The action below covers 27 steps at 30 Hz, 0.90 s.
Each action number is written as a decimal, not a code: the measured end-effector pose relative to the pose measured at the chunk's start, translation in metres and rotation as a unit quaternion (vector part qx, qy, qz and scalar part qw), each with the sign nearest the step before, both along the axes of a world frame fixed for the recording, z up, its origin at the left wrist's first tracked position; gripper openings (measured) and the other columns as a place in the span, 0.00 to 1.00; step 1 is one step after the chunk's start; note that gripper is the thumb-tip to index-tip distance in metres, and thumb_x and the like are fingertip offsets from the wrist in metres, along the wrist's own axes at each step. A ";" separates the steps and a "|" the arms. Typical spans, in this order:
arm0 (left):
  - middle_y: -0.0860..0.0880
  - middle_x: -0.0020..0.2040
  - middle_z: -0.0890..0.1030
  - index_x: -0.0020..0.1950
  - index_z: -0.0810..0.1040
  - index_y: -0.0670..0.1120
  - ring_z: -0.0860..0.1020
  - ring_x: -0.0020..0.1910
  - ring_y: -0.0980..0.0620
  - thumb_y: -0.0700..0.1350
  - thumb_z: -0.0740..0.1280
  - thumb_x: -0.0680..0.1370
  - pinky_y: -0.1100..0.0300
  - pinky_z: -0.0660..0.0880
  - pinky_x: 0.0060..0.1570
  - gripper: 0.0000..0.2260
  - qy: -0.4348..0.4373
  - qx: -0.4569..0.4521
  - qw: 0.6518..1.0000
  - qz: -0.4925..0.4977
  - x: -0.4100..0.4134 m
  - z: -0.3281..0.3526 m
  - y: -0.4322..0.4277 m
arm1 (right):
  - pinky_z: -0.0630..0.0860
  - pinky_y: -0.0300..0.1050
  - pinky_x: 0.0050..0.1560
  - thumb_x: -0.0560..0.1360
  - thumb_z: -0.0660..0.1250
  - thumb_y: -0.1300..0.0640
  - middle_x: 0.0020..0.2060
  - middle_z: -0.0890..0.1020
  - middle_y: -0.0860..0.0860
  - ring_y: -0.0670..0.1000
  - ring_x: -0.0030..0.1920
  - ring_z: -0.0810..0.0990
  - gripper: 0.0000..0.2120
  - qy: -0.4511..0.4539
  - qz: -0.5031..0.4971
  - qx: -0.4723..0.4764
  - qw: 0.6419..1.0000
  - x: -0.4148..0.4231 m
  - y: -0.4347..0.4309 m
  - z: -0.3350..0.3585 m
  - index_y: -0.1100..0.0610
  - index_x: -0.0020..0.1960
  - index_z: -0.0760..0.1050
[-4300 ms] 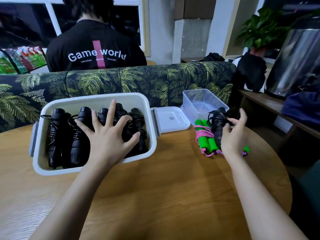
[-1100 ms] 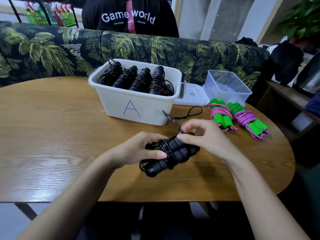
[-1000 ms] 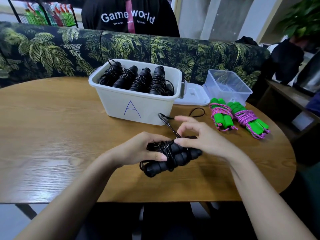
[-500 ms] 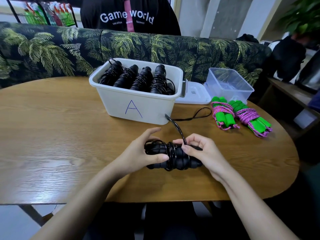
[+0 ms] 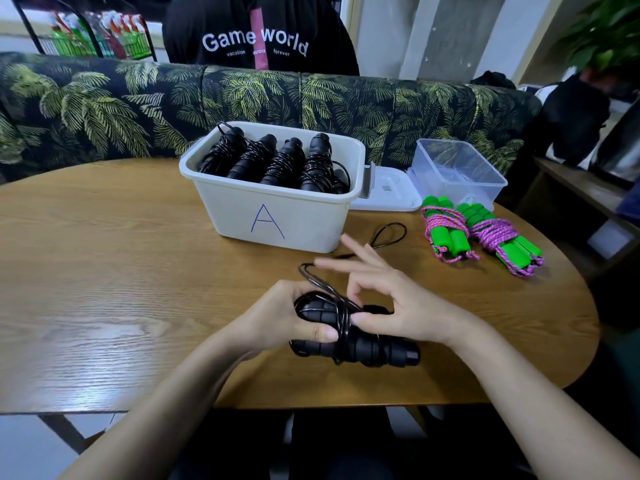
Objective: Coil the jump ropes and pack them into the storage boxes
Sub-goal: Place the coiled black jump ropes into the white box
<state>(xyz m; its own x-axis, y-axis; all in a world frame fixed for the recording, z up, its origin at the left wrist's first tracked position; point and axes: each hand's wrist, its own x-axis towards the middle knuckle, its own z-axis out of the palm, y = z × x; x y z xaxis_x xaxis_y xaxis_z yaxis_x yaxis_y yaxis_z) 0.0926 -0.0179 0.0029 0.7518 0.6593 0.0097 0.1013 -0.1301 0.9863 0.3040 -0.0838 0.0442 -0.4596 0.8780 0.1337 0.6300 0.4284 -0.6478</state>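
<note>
Black jump rope (image 5: 356,344), lower centre: partly wound, loose tail (image 5: 388,233) trailing toward box A (image 5: 277,216). Left hand (image 5: 277,317) grips the handles; right hand (image 5: 391,306) pinches the cord, other fingers spread. Box A looks nearly full. Two coiled green ropes (image 5: 481,233) lie unpacked beside the clear box (image 5: 457,174), at right.

Left of the left hand (image 5: 277,318) the surface (image 5: 104,271) is open wood out to its rim, and the strip nearer than both hands is free too. Straight beyond them the white box (image 5: 311,220) walls off the way forward, coiled ropes (image 5: 277,164) filling its top. Loose cord (image 5: 389,233) of the black jump rope (image 5: 363,346) loops between the right hand (image 5: 398,303) and that box. Farther right lie two green-handled ropes (image 5: 448,233), with the clear box (image 5: 457,174) beyond.
</note>
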 end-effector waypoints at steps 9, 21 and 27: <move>0.50 0.41 0.83 0.45 0.84 0.47 0.80 0.40 0.57 0.32 0.75 0.69 0.65 0.76 0.42 0.11 -0.013 -0.077 0.996 -0.050 -0.014 0.010 0.000 | 0.64 0.48 0.72 0.80 0.63 0.64 0.63 0.80 0.48 0.46 0.69 0.72 0.06 0.055 0.062 -0.096 0.992 -0.009 0.003 0.024 0.57 0.46 0.72; 0.50 0.38 0.79 0.43 0.81 0.44 0.77 0.38 0.56 0.36 0.78 0.69 0.65 0.74 0.41 0.09 0.066 -0.068 0.992 -0.086 -0.011 0.026 -0.010 | 0.73 0.47 0.52 0.78 0.68 0.59 0.49 0.73 0.47 0.45 0.52 0.70 0.06 -0.131 0.079 0.133 0.979 -0.025 0.018 0.016 0.53 0.52 0.83; 0.53 0.41 0.84 0.51 0.81 0.45 0.80 0.41 0.58 0.31 0.76 0.69 0.67 0.74 0.44 0.15 0.055 -0.008 0.996 -0.068 -0.013 0.037 -0.012 | 0.74 0.42 0.53 0.79 0.63 0.62 0.43 0.80 0.46 0.44 0.48 0.78 0.08 0.024 -0.064 0.247 0.966 -0.014 0.026 0.012 0.60 0.47 0.81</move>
